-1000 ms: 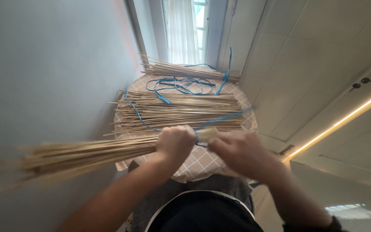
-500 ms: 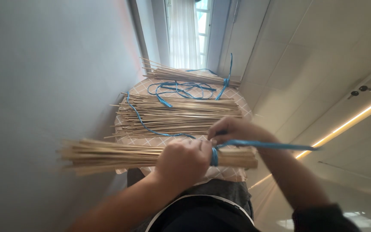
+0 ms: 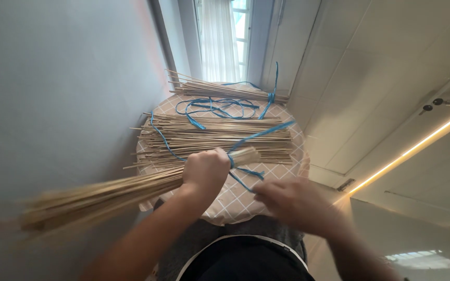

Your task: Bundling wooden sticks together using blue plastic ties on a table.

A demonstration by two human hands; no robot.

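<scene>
Left hand (image 3: pixel 205 170), centre frame, fist closed round a bundle of thin sticks (image 3: pixel 100 195) fanning blurred toward lower left. Blue strap (image 3: pixel 240 174) wraps the bundle beside the fist. Right hand (image 3: pixel 287 200), lower centre-right, blurred; fingers curled, apparently pinching the strap's end. Behind: round checked table (image 3: pixel 246 195), loose stick pile (image 3: pixel 220 138).

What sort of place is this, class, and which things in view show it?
Probably a room in a home: a small round table with a checked cloth, a curtained window, and a tiled floor. Stick bundles suggest handcraft work.
</scene>
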